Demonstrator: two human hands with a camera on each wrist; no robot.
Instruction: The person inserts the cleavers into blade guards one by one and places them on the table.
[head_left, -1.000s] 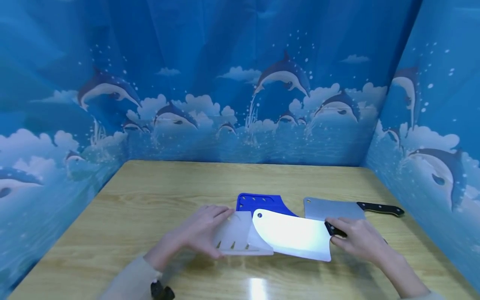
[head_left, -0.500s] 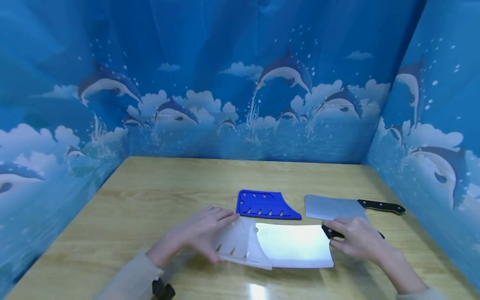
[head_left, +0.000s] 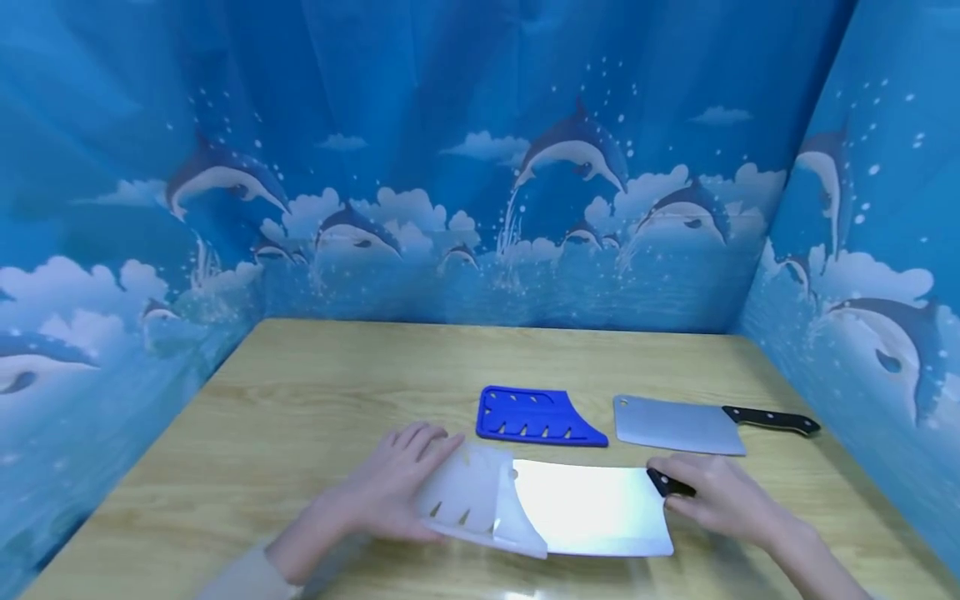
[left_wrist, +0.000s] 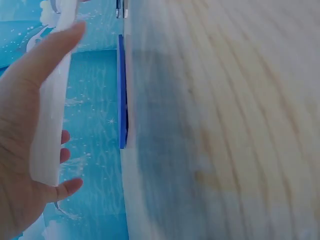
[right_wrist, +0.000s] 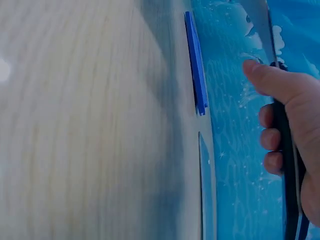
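Cleaver (head_left: 592,517) tip is hidden inside the white sheath (head_left: 468,504); most of its handle is covered by the right hand (head_left: 720,500). Left forearm cut off at frame's 7 o'clock, right at 5. Both wrist views: counter (left_wrist: 225,125) blurred, cleaver seen edge-on only, detail unreadable.

Wooden table (head_left: 300,400) enclosed by blue dolphin-print backdrop (head_left: 450,125).

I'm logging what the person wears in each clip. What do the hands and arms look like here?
Both hands are bare: the left hand and the right hand show no gloves, rings or markings. A pale, light-coloured sleeve covers the left forearm up to the wrist. The right forearm is bare as far as the frame edge.
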